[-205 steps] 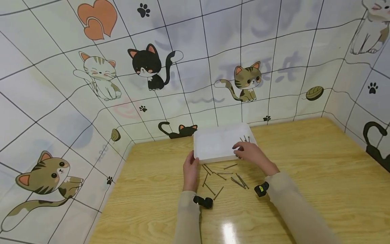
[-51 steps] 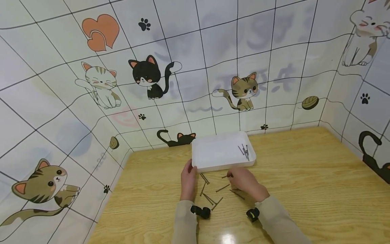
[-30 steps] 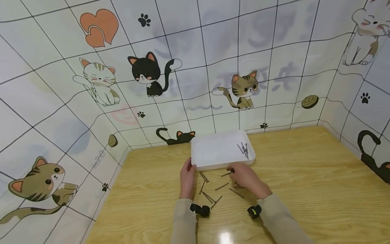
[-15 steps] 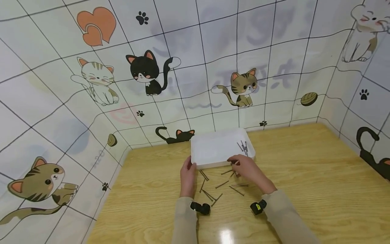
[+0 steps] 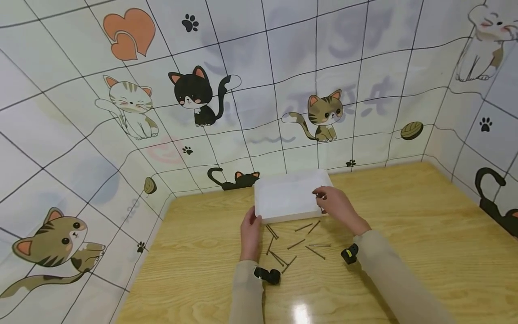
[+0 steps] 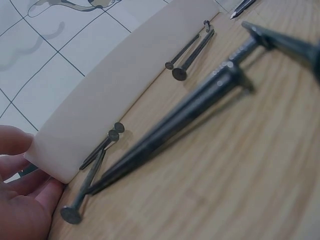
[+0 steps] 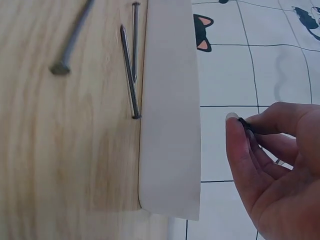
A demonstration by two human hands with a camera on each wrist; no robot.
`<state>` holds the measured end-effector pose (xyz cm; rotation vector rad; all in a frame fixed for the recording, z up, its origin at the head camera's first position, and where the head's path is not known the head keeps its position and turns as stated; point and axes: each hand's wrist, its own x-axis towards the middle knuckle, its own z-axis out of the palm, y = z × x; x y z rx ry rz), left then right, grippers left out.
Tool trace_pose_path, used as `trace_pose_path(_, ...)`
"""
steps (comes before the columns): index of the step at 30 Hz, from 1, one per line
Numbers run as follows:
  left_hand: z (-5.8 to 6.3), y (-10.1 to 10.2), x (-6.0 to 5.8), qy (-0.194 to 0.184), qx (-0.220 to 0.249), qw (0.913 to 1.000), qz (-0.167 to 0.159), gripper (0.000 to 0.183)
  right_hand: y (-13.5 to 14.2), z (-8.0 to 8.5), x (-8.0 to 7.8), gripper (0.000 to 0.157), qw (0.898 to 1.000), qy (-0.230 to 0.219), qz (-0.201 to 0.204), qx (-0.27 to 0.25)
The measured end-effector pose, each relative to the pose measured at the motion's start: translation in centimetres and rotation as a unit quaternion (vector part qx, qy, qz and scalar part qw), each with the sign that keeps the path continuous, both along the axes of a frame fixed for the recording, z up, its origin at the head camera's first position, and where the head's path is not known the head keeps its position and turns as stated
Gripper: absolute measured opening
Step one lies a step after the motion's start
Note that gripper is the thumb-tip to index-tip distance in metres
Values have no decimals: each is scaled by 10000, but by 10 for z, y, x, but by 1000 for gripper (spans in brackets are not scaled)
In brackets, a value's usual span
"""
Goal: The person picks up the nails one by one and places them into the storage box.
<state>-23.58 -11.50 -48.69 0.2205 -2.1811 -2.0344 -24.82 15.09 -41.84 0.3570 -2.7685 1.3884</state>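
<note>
My left hand (image 5: 250, 235) grips the near left corner of a shallow white tray (image 5: 283, 198), thumb at its wall in the left wrist view. Above the tray's right end is my right hand (image 5: 339, 208). Between its thumb and forefinger it pinches a dark nail (image 7: 245, 124), mostly hidden by the fingers. The nails lying inside the tray at that end are covered by this hand in the head view. Several loose nails (image 5: 296, 244) lie scattered on the table in front of the tray, some crossing each other, as the large close nail (image 6: 170, 125) does in the left wrist view.
The wood-grain table (image 5: 194, 270) meets a white gridded wall covering (image 5: 259, 108) printed with cats, right behind the tray. A second covered wall (image 5: 481, 148) borders the table at the right. Black cameras sit on both wrists.
The right hand has risen from the nails on the table and moved over the tray's right end with a nail pinched. Fewer nails lie on the table than in the oldest frame. The left hand stays.
</note>
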Motion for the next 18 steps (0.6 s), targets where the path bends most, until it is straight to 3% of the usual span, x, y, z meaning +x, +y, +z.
trace_pose_path(11, 0, -2, 1, 13, 50, 10000, -50, 44, -1, -9, -34, 30, 9981, -334, -48, 524)
trace_pose_path(18, -1, -1, -1, 20, 117, 9999, -44, 44, -3, -10, -48, 28, 9922, -492, -53, 1143)
